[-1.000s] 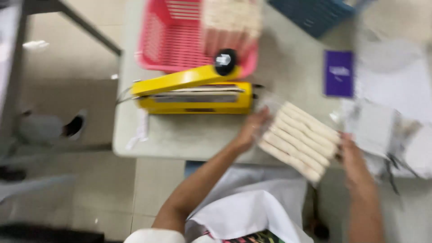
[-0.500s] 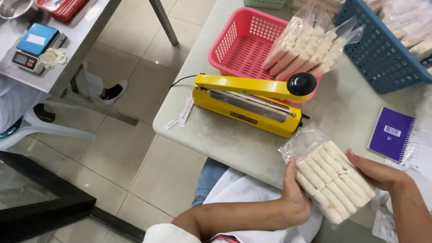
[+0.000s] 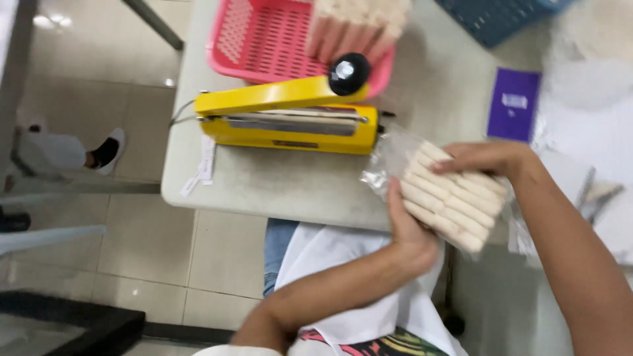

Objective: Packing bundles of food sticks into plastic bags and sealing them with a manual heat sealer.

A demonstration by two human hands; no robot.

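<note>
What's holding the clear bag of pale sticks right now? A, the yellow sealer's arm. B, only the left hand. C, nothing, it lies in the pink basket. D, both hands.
D: the left hand and right hand grip opposite sides of the clear bag of pale sticks at the table's near edge.

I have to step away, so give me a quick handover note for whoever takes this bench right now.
Left hand and right hand both grip one clear bag of pale sticks at the table's near edge.
The bag's open end points toward the yellow heat sealer, arm raised, not in it.
Done: another filled bag sits in the pink basket.
Left: this bag looks unsealed.
</note>
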